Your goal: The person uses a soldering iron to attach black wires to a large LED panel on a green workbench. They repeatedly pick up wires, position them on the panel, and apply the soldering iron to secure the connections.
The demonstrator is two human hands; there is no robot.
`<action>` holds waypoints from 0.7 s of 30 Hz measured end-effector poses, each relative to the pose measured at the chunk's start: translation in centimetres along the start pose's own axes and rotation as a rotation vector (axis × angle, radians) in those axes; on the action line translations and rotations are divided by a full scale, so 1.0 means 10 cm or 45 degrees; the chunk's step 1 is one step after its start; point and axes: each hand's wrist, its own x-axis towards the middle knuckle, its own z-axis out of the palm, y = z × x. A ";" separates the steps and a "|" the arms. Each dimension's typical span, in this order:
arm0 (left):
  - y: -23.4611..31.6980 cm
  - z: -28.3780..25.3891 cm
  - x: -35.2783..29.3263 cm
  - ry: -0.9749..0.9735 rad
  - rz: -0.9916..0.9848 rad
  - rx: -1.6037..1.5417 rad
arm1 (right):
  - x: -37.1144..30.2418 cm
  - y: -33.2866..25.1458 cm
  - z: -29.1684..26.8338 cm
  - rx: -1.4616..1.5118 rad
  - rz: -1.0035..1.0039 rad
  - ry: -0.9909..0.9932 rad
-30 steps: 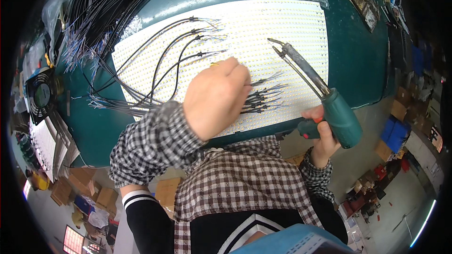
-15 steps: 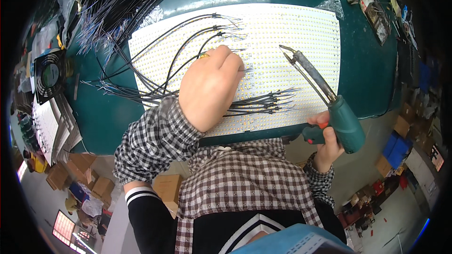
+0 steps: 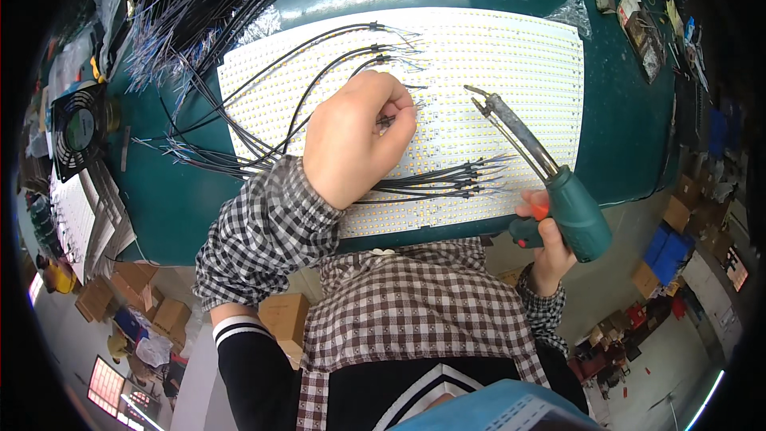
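Note:
A white LED board [image 3: 511, 56], covered with rows of small yellow LEDs, lies before me. Over its middle, my left hand [image 3: 351, 140] pinches the wire end of a black cable [image 3: 386, 121], mostly hidden by the fingers. My right hand [image 3: 550, 259] grips a green soldering gun [image 3: 581, 219] by its handle at the board's near right edge. The gun's metal tip points up and left, above the board and apart from the left fingers. Several curved black cables [image 3: 315, 72] reach the board's centre line beyond my left hand. A cable bundle [image 3: 435, 183] rests on the board nearer me.
A large heap of black cables [image 3: 215, 0] with stripped coloured ends covers the far left of the green table [image 3: 622, 128]. A small black fan [image 3: 80, 129] stands at the left, with stacked paper sheets [image 3: 92, 219] nearby. A worn metal-and-card box [image 3: 640, 32] sits far right.
My left hand has turned and lifted slightly, so its thumb and the pinch now show. The soldering gun has shifted a little left, its tip lower.

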 end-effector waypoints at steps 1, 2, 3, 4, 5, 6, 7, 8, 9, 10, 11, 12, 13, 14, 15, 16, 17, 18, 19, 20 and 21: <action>-0.01 0.01 0.00 0.004 -0.006 -0.024 | 0.00 -0.01 0.02 0.000 0.016 0.007; -0.02 0.02 0.01 0.013 0.009 -0.016 | 0.00 -0.03 0.04 0.001 0.031 0.016; -0.03 0.03 0.01 0.021 0.024 -0.008 | 0.00 -0.04 0.05 0.001 0.046 0.025; -0.03 0.04 0.00 0.030 0.040 0.001 | 0.00 -0.04 0.05 -0.007 0.045 0.016; -0.03 0.06 0.00 0.047 0.048 -0.009 | 0.00 -0.04 0.05 -0.014 0.043 0.005; -0.03 0.08 0.00 0.064 0.057 -0.018 | 0.00 -0.04 0.05 -0.022 0.042 -0.007; -0.03 0.09 0.00 0.082 0.065 -0.027 | 0.00 -0.04 0.06 -0.023 0.052 -0.004; -0.04 0.10 0.00 0.086 0.098 0.028 | -0.01 -0.04 0.07 -0.024 0.062 -0.001; -0.05 0.11 0.00 0.091 0.130 0.083 | -0.01 -0.05 0.07 -0.025 0.072 0.001; -0.05 0.11 0.00 0.096 0.163 0.138 | -0.01 -0.05 0.07 -0.032 0.085 -0.007; -0.05 0.11 0.00 0.097 0.172 0.147 | -0.01 -0.05 0.06 -0.036 0.096 -0.014; -0.05 0.11 0.01 0.098 0.181 0.156 | -0.01 -0.05 0.06 -0.040 0.107 -0.020; -0.05 0.11 0.01 0.099 0.190 0.164 | 0.00 -0.05 0.04 -0.024 0.125 -0.057; -0.05 0.11 0.01 0.102 0.190 0.157 | 0.00 -0.03 0.01 -0.009 0.143 -0.094; -0.05 0.11 0.01 0.106 0.190 0.150 | 0.00 -0.02 -0.02 0.006 0.161 -0.132; -0.05 0.11 0.00 0.109 0.190 0.143 | 0.00 0.00 -0.04 -0.038 0.144 -0.150; -0.05 0.11 0.00 0.111 0.197 0.150 | -0.01 0.03 -0.06 -0.080 0.127 -0.165; -0.06 0.11 0.00 0.113 0.204 0.158 | -0.02 0.04 -0.07 -0.122 0.111 -0.181; -0.06 0.11 0.00 0.115 0.211 0.165 | -0.01 0.03 -0.05 -0.136 0.098 -0.171; -0.06 0.11 0.00 0.118 0.214 0.166 | 0.00 0.02 -0.02 -0.149 0.085 -0.162; -0.07 0.12 0.00 0.122 0.217 0.167 | 0.01 0.01 0.00 -0.162 0.073 -0.153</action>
